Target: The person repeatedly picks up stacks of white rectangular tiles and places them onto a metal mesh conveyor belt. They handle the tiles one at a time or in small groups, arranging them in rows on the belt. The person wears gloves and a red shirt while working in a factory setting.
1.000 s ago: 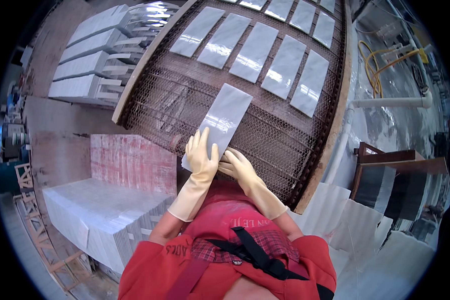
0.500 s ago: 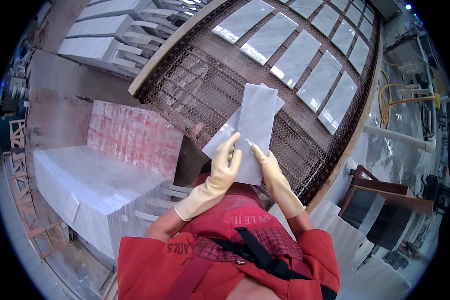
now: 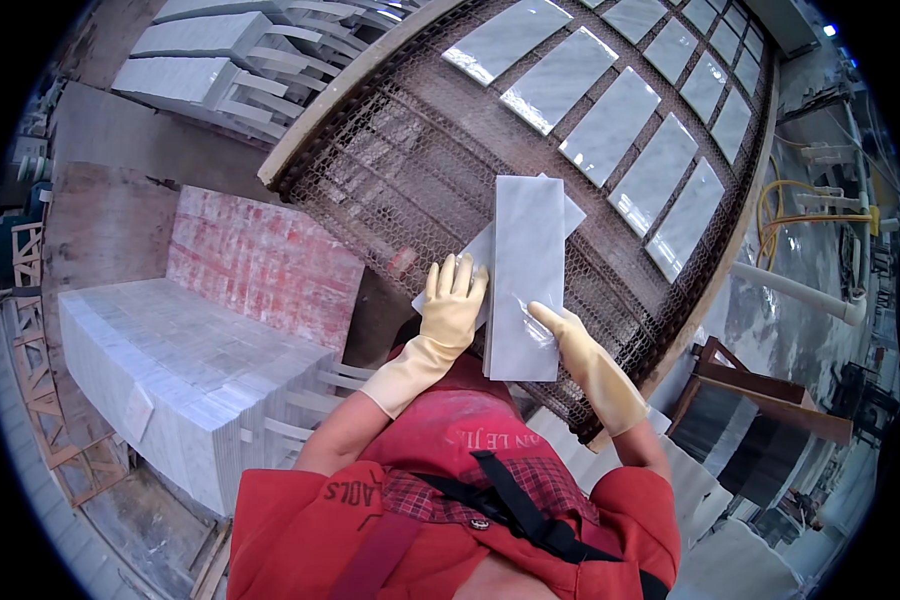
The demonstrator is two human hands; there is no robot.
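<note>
A pale grey marble tile point(image 3: 530, 270), long and narrow, lies lengthwise before me with a wet-looking sheen near its lower end. My right hand point(image 3: 590, 358), in a cream rubber glove, grips its right edge, thumb on top and fingers hidden underneath. Crosswise beneath it is a second marble tile point(image 3: 574, 213), showing only at its ends. My left hand point(image 3: 453, 303), gloved alike, is open beside the upper tile's left edge, its fingers stretched over the lower tile; whether they touch it I cannot tell. Both tiles are at the near end of a wire-mesh conveyor point(image 3: 410, 170).
Glossy tiles point(image 3: 610, 125) lie in rows farther along the conveyor, bordered by a wooden rail point(image 3: 370, 85). At left stands a large stack of tiles point(image 3: 185, 350) with a red-stained board point(image 3: 260, 260) behind. More stacks point(image 3: 185, 85) are far left; a white pipe point(image 3: 800, 290) is at right.
The upper tile has shifted slightly right and turned more upright. My left hand has come off it toward the left, fingers straightening, and my right hand has moved right. The rows of tiles appear shifted.
</note>
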